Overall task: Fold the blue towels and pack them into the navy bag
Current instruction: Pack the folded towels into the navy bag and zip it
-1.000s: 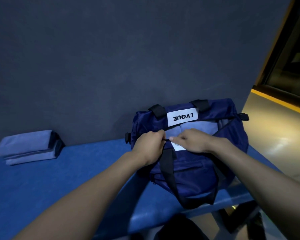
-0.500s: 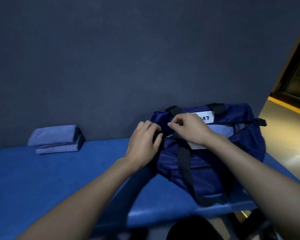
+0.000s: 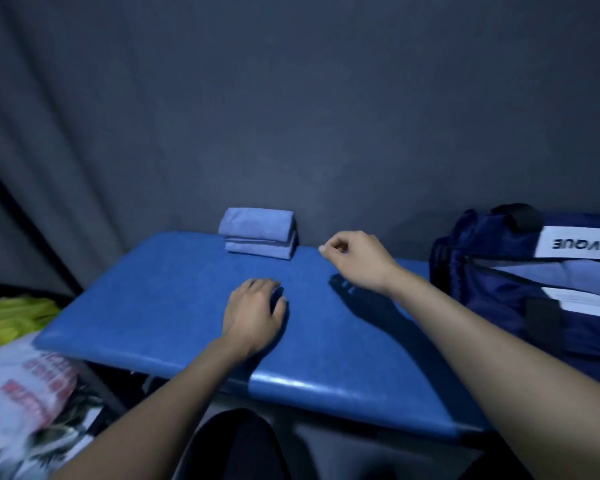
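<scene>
left hand [image 3: 253, 315] flat on bench [image 3: 153, 292], fingers relaxed | right hand [image 3: 355, 256] loosely curled, holding nothing, mid-frame | folded blue towels [image 3: 258, 233] upper centre | navy bag [image 3: 520, 282] right edge, unzipped

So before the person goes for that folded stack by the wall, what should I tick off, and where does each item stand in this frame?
1. Folded blue towels within reach, nothing on top of them: ok.
2. Right hand free to grasp: ok, fingers loosely curled, holding nothing, just right of the stack.
3. Left hand free: ok, it rests on the blue padded table, holding nothing.
4. Navy bag open to receive: ok, mouth gapes, light-blue cloth shows inside.
5. Room left inside the bag: cannot tell, the frame's edge cuts it off.
6. Path from stack to bag: ok, only bare table lies between.
</scene>
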